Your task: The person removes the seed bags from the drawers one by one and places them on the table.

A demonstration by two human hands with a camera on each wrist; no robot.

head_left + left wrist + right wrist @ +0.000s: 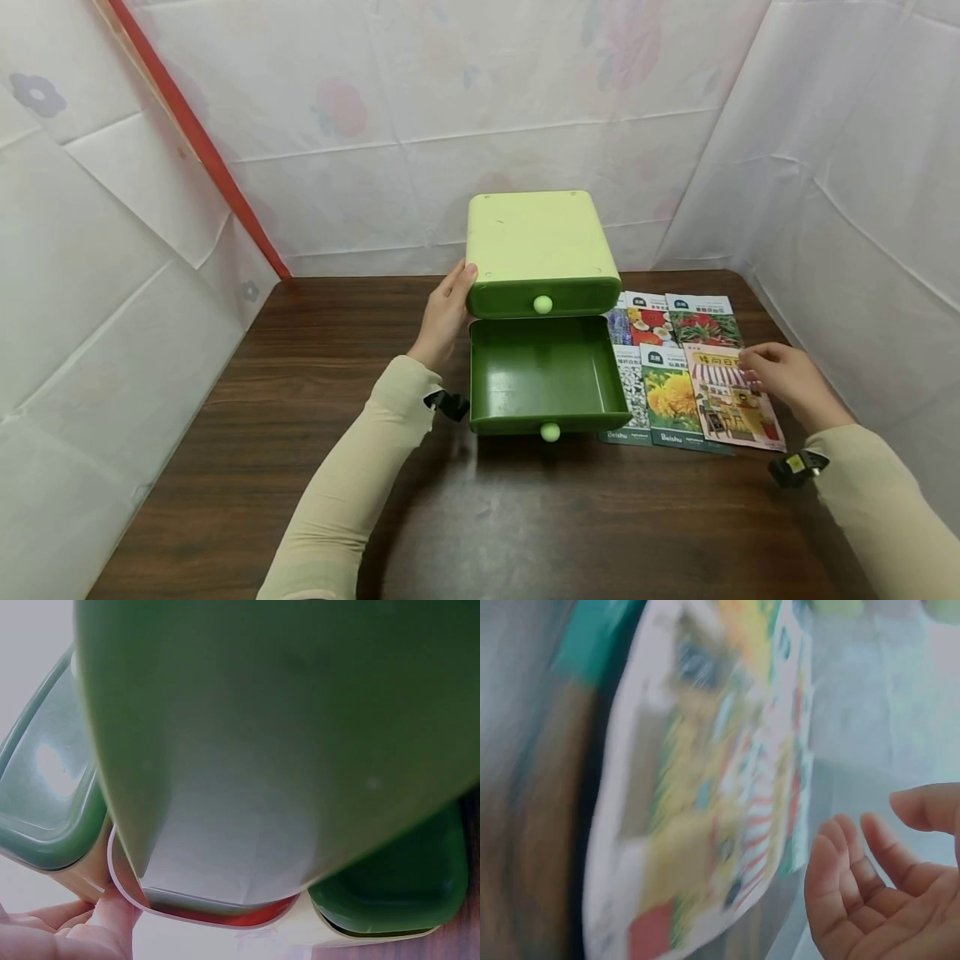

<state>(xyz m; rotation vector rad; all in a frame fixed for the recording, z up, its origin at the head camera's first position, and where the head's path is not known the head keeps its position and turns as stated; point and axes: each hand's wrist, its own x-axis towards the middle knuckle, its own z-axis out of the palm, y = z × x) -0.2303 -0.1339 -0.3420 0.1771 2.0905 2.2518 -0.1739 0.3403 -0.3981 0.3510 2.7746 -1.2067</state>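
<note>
A small cabinet with a pale yellow-green casing and dark green drawers stands on the table. Its drawer below the top one is pulled out, and no contents show inside. My left hand rests against the cabinet's left side, fingers along the casing near the front corner. In the left wrist view, the drawer's underside fills most of the picture. My right hand hovers by the pink illustrated seed packet; in the right wrist view its fingers are loosely bent and apart, holding nothing.
Several flower seed packets lie in two rows right of the cabinet, among them one with a yellow flower and one with red flowers. The dark wooden table meets white curtains behind and at both sides.
</note>
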